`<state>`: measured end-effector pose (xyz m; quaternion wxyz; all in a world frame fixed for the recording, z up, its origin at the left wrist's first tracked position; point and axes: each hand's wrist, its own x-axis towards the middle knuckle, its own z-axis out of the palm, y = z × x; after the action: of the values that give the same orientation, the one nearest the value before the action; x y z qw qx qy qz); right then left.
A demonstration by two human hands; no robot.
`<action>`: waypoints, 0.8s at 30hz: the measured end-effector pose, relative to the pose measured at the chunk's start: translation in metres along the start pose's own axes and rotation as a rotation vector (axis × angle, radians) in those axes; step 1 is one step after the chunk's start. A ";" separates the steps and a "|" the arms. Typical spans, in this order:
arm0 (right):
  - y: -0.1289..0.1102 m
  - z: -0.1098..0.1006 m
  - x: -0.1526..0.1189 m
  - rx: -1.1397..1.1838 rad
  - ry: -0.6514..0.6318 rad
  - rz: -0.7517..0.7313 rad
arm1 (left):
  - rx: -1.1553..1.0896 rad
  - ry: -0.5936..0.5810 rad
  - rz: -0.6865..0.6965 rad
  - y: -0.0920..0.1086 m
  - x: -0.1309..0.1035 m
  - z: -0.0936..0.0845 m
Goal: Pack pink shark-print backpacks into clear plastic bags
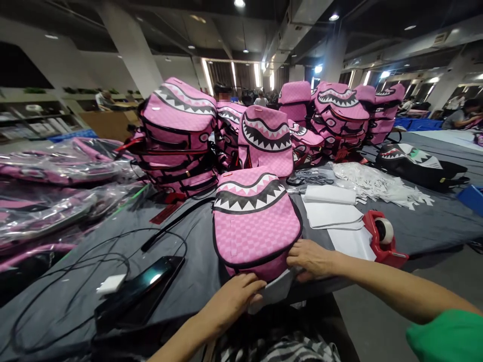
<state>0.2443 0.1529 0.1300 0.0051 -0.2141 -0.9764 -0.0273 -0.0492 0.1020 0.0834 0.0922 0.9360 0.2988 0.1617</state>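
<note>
Pink backpack (256,234), gray-covered table (422,226), seemingly a workshop (100,70) behind

The left hand (243,291) lies low at centre frame, back up, left fingers (257,285) bent rightward with the thumb (256,298) beneath; the bare left forearm (199,329) slants from the bottom edge. The right hand (311,257), slightly higher and right of centre, has curled right fingers (296,253) pointing left, the right forearm (381,284) extending from the lower right.
</note>
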 end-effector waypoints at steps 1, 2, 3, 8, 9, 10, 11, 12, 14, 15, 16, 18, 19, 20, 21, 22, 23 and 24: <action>0.001 -0.005 0.004 0.017 0.003 -0.014 | -0.044 -0.026 -0.038 0.000 0.001 -0.007; 0.002 -0.010 0.008 0.034 0.010 -0.023 | -0.072 -0.047 -0.072 0.001 0.003 -0.014; 0.004 -0.015 0.012 0.049 0.020 -0.031 | -0.084 -0.072 -0.097 0.002 0.005 -0.021; 0.013 -0.062 0.033 0.122 0.077 -0.102 | -0.057 -0.142 -0.103 0.003 0.017 -0.080; 0.015 -0.077 0.036 0.142 0.093 -0.114 | -0.044 -0.116 -0.098 0.003 0.019 -0.095; 0.017 -0.092 0.038 0.160 0.113 -0.118 | -0.022 -0.084 -0.094 0.002 0.021 -0.110; 0.018 -0.107 0.040 0.172 0.137 -0.114 | 0.009 -0.050 -0.089 0.003 0.024 -0.125; 0.020 -0.121 0.042 0.175 0.164 -0.102 | 0.052 -0.006 -0.087 0.003 0.026 -0.138; 0.023 -0.142 0.045 0.144 0.233 -0.072 | 0.152 0.090 -0.082 0.007 0.032 -0.161; 0.023 -0.148 0.047 0.107 0.279 -0.062 | 0.199 0.141 -0.078 0.009 0.036 -0.169; 0.024 -0.150 0.049 0.056 0.338 -0.051 | 0.243 0.196 -0.074 0.010 0.040 -0.174; 0.021 -0.147 0.054 -0.058 0.498 -0.006 | 0.324 0.324 -0.073 0.012 0.047 -0.176; 0.019 -0.142 0.056 -0.105 0.590 0.033 | 0.372 0.396 -0.075 0.011 0.051 -0.174; 0.015 -0.136 0.059 -0.136 0.670 0.081 | 0.435 0.475 -0.074 0.009 0.054 -0.171; 0.012 -0.130 0.061 -0.149 0.724 0.121 | 0.512 0.549 -0.067 0.007 0.056 -0.167; 0.008 -0.124 0.063 -0.150 0.750 0.142 | 0.598 0.618 -0.049 0.004 0.058 -0.163; 0.005 -0.119 0.064 -0.147 0.753 0.133 | 0.683 0.676 -0.022 0.001 0.058 -0.159; 0.003 -0.115 0.065 -0.149 0.745 0.101 | 0.752 0.716 0.005 -0.002 0.058 -0.156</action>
<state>0.1867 0.1763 0.2460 0.3455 -0.2370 -0.8912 -0.1738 -0.0609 0.1494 0.2424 -0.3592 0.7910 0.3468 0.3535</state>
